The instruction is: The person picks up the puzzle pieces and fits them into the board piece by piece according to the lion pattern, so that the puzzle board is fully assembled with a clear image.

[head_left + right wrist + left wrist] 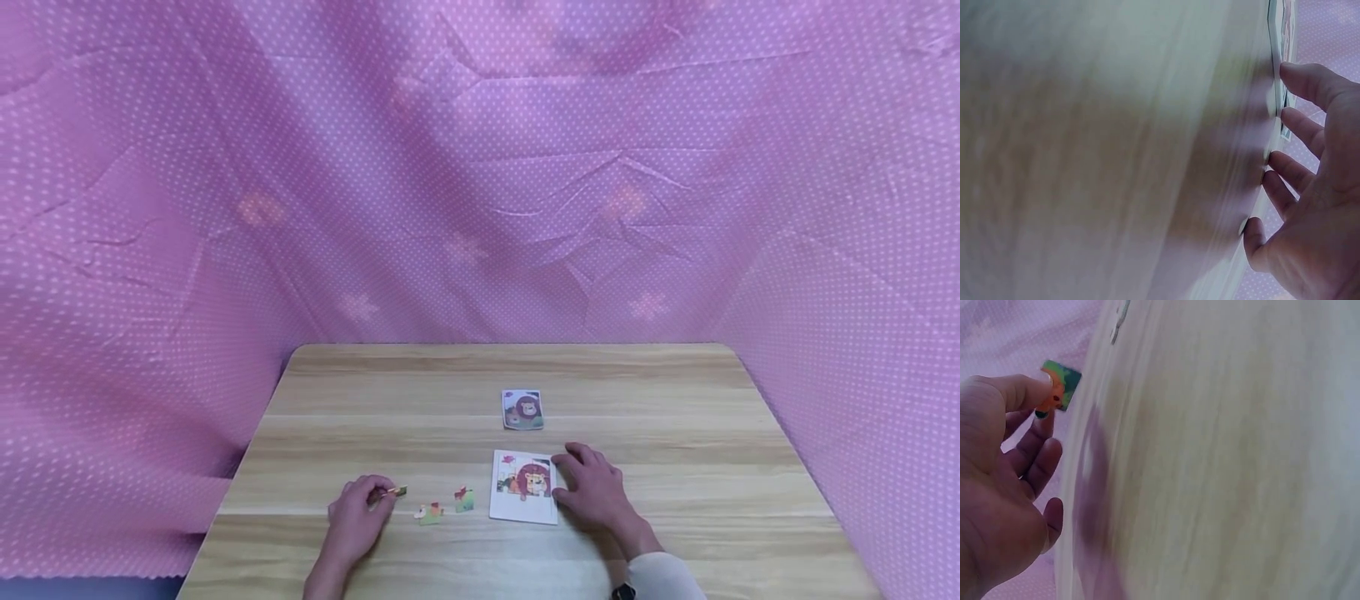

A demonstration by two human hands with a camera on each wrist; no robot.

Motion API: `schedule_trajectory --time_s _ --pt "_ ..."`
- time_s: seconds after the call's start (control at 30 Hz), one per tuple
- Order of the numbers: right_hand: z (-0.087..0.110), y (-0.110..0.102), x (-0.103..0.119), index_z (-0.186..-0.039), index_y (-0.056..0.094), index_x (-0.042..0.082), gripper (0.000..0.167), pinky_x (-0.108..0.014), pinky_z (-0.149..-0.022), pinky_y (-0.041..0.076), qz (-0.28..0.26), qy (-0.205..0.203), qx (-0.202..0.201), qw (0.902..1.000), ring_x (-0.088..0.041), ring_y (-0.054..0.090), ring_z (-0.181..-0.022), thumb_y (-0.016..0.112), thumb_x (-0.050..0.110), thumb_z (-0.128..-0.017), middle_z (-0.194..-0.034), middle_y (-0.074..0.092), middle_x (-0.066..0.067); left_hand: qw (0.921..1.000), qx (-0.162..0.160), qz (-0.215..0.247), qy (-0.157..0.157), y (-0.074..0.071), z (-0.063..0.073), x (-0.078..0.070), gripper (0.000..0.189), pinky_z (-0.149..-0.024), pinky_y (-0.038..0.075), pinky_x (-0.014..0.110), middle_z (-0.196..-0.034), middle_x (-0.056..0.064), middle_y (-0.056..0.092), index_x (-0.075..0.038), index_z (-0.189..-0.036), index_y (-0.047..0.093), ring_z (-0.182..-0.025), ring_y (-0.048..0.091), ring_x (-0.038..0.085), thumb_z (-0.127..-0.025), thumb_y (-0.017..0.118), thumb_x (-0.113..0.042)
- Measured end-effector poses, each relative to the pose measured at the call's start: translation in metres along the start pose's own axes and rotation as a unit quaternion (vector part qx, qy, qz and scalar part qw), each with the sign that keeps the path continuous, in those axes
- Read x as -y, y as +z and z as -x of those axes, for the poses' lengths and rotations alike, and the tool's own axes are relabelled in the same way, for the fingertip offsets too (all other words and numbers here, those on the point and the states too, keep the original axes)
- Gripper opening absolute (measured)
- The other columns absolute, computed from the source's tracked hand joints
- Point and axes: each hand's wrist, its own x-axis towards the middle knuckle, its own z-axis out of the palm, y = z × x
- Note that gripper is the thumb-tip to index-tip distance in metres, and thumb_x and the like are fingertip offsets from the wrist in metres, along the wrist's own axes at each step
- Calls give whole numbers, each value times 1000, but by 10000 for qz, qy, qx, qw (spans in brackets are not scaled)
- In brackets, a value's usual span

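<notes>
Between thumb and fingertips my left hand (358,515) pinches a small puzzle piece (1063,386), green with an orange patch, held over the table. My right hand (596,492) rests at the right edge of a white puzzle board (506,508), its fingers spread and touching the board's side and the tabletop. The upper part of the board carries joined pieces that show a lion (535,478); its lower part is bare white. Between the left hand and the board lie two loose pieces, a green and orange one (430,515) and a green and red one (465,500).
Beyond the board lies a small picture card (522,410) with the same lion. All of this is on a wood-grain table (675,400). Pink dotted cloth (465,167) hangs behind the table and along both sides.
</notes>
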Motion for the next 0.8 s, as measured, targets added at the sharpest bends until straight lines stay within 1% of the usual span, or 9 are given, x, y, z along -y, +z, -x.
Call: schedule_trajectory --time_s 0.1,0.17,0.27,0.33,0.43,0.53,0.67,0.73,0.8 --pt "1 0 -1 -125 61 29 51 -65 -98 34 0 30 -12 10000 -36 40 -134 74 42 -77 -147 44 -9 9999 12 91 140 2 0 -3 14 -96 25 52 -93 -12 67 -30 -91 67 -92 54 13 -83 73 -20" --pt "1 0 -1 -126 60 29 51 -65 -99 33 -19 64 18 10000 -35 39 -135 74 42 -78 -148 43 -8 9997 21 146 172 4 0 -6 15 -97 24 52 -91 -12 67 -28 -95 67 -91 56 13 -84 73 -21" --pt "0 0 -1 -126 60 30 51 -65 -98 33 -19 62 22 10000 -35 39 -135 74 42 -78 -148 43 -8 9997 49 220 123 7 0 -9 20 -97 24 48 -87 -12 65 -22 -101 65 -87 57 11 -83 74 -24" --pt "-1 0 -1 -126 60 30 51 -65 -99 33 -21 77 46 10000 -35 39 -135 74 42 -78 -148 42 -8 9996 29 283 60 8 0 -11 22 -97 23 46 -84 -11 64 -21 -100 63 -84 57 10 -82 75 -25" --pt "-1 0 -1 -126 60 31 51 -65 -99 32 -40 108 71 9999 -34 38 -136 73 43 -78 -149 42 -7 9993 -16 360 56 11 0 -15 18 -97 22 44 -82 -10 63 -23 -93 62 -81 55 10 -82 75 -27" --pt "-2 -1 0 -127 60 32 51 -64 -100 32 -37 146 100 9998 -34 38 -136 73 43 -79 -149 42 -6 9990 -54 426 150 14 -1 -19 14 -97 22 43 -81 -11 63 -25 -90 63 -80 53 9 -82 75 -24" --pt "-1 -2 1 -126 60 31 51 -65 -100 32 -12 120 95 9999 -35 38 -136 74 43 -78 -148 42 -7 9987 -67 415 287 19 -3 -25 14 -92 24 42 -80 -12 62 -24 -93 66 -78 51 8 -83 72 -15" --pt "0 -2 1 -126 60 30 51 -66 -99 32 -29 94 74 9999 -35 39 -135 74 42 -78 -148 43 -8 9988 -14 357 323 22 -3 -29 15 -90 25 42 -82 -13 62 -23 -95 66 -78 51 7 -84 70 -14" --pt "0 -1 1 -126 60 30 52 -66 -99 32 -65 89 74 9999 -35 39 -135 74 42 -78 -148 43 -8 9986 119 364 356 26 -4 -33 15 -91 26 42 -83 -14 62 -22 -100 67 -78 52 6 -86 69 -15"
